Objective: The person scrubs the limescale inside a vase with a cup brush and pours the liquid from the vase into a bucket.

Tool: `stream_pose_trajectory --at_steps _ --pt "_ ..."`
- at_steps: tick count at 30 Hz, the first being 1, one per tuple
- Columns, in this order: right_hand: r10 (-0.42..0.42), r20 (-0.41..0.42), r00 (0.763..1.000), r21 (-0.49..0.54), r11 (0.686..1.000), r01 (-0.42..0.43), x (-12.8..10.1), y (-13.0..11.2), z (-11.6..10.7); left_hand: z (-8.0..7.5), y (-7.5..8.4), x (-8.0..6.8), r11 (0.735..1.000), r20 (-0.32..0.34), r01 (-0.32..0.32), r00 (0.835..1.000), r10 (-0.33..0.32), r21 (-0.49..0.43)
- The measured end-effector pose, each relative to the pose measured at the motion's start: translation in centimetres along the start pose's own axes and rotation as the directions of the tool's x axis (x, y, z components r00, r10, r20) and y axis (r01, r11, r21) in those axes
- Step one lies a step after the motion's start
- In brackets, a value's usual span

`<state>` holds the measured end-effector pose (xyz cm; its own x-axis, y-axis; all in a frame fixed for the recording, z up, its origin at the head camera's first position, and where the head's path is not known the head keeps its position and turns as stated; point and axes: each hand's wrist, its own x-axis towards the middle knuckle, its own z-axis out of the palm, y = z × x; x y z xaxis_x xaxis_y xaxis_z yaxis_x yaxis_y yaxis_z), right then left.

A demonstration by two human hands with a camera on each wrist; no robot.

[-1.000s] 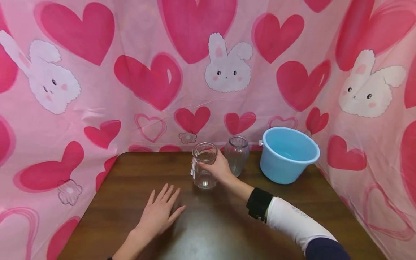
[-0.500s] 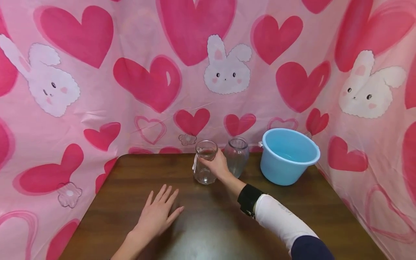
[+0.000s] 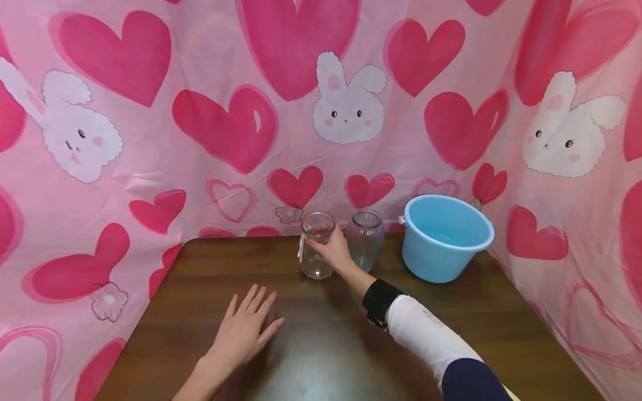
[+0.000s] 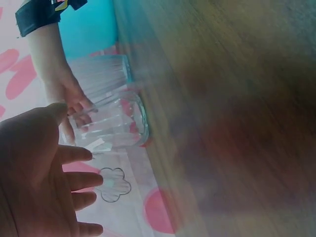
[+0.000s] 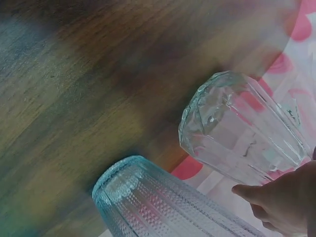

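held jar (image 3: 314, 266): clear | bucket (image 3: 437, 257): light blue | table (image 3: 321, 340): brown woodgrain | backdrop (image 3: 296, 139): pink, heart-patterned

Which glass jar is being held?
The left glass jar in the head view: the right hand grips it; the other jar, nearer the blue bucket, isn't held.

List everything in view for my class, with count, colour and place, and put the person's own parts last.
Table: 1, brown, in front
Cloth: 1, pink with hearts and rabbits, behind the table
Bucket: 1, light blue, back right
Ribbed jar: 1, clear, left of the bucket
Smooth jar: 1, clear, left of the ribbed jar
Strip: 1, white, on the smooth jar's left side
Wristband: 1, black, right wrist
Sleeve: 1, white and navy, right arm
Left hand: 1, bare, over the table
Right hand: 1, bare, gripping the smooth jar
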<state>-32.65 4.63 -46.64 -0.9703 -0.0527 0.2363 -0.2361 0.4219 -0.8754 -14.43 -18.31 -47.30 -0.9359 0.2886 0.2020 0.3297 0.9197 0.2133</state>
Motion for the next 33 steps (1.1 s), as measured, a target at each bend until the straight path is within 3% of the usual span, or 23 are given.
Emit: stream_pose_trajectory --at_steps 3,8,14,16,20,22,29,33 --pt "0.031 0.017 0.999 -0.005 0.999 -0.031 -0.2 -0.2 -0.1 -0.1 0.0 0.0 1.000 0.001 -0.006 1.000 0.006 -0.004" --pt "0.066 0.083 0.994 -0.115 0.992 -0.056 -2.3 -0.4 -1.4 0.3 0.3 0.0 1.000 -0.015 -0.011 1.000 0.010 -0.029" --pt "-0.068 0.195 0.978 -0.231 0.966 0.113 -6.7 -1.0 -4.4 0.8 0.8 0.2 0.999 -0.050 -0.037 0.998 0.035 -0.040" --pt "-0.123 0.240 0.963 -0.310 0.930 0.196 -8.0 -1.1 -5.6 0.8 0.9 0.4 0.998 -0.055 -0.044 0.998 0.042 -0.038" --pt "-0.183 0.335 0.924 -0.483 0.809 0.335 -10.4 -1.1 -8.0 0.6 1.2 0.7 0.997 -0.078 -0.058 0.995 0.055 -0.041" --pt "-0.199 0.349 0.916 -0.543 0.754 0.370 -11.5 -0.9 -9.0 0.5 1.3 0.8 0.997 -0.090 -0.059 0.994 0.055 -0.040" --pt "-0.246 0.266 0.932 -0.699 0.617 0.362 -15.1 0.0 -12.3 0.7 1.7 1.1 1.000 -0.066 -0.016 0.998 0.014 -0.025" --pt "-0.240 0.242 0.940 -0.738 0.584 0.338 -16.6 0.5 -13.3 0.9 2.0 1.2 1.000 -0.049 0.013 0.999 -0.014 -0.022"
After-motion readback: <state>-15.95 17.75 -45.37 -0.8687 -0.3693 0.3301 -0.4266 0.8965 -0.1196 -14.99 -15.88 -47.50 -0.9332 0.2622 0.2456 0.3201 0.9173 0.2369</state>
